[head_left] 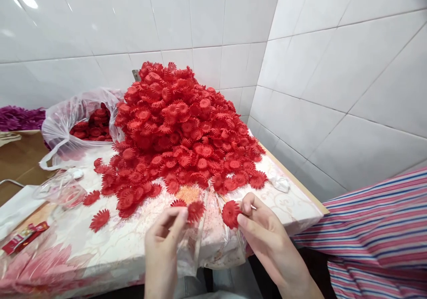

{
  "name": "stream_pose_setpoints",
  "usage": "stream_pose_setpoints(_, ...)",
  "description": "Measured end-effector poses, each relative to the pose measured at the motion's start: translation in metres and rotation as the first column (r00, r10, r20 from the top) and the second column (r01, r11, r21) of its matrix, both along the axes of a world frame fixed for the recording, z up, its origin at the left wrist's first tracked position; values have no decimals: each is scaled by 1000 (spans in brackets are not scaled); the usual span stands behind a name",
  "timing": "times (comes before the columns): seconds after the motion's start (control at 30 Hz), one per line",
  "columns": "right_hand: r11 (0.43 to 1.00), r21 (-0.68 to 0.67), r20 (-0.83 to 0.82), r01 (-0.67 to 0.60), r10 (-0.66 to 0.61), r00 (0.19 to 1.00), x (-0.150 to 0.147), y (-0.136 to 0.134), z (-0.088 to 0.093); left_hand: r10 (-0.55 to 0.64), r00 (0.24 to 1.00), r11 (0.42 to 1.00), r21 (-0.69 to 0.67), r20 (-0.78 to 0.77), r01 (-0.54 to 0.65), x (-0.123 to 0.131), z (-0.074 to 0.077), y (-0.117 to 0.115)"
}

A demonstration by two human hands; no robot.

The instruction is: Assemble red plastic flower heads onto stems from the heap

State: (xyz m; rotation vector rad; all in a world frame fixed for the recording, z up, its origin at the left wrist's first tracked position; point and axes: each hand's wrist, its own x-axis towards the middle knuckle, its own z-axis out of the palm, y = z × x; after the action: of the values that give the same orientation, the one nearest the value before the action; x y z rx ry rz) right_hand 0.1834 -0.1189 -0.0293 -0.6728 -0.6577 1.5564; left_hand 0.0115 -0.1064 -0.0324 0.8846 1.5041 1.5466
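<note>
My left hand (166, 241) is closed in a pinch on the edge of a red artificial flower petal disc (196, 212), just above the table's front edge. To its right, my right hand (267, 234) pinches a second red petal disc (231, 214), its round face turned towards me. A thin pale tip (253, 207) shows between the right fingers; I cannot make out what it is. Behind both hands rises a large heap of the same red petal discs (187, 125). Another loose disc (178, 203) lies partly hidden behind my left fingers.
A clear plastic bag (60, 123) holding dark red discs stands left of the heap. Farther left are purple petals (22, 118) and a cardboard box (25, 156). A red wrapper (26, 237) lies front left. Striped cloth (373, 228) hangs at the right, by tiled walls (316, 67).
</note>
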Motion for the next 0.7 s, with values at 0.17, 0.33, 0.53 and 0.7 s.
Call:
stream_pose_setpoints(0.17,1000,-22,12,-3,3,1000,-4,3,5,478,569,878,368,-669,-306,-65,24,37)
stream_pose_setpoints(0.33,995,-19,61,96,-95,994,-16,7,3,142,688,924,344,-711,165,-52,26,24)
stream_pose_setpoints(0.53,1000,14,39,17,-17,999,-23,4,4,-353,841,870,188,-411,457,13,16,-11)
stream_pose_setpoints(0.7,999,-2,27,-37,37,999,-22,2,7,-359,906,898,182,-222,401,17,17,-15)
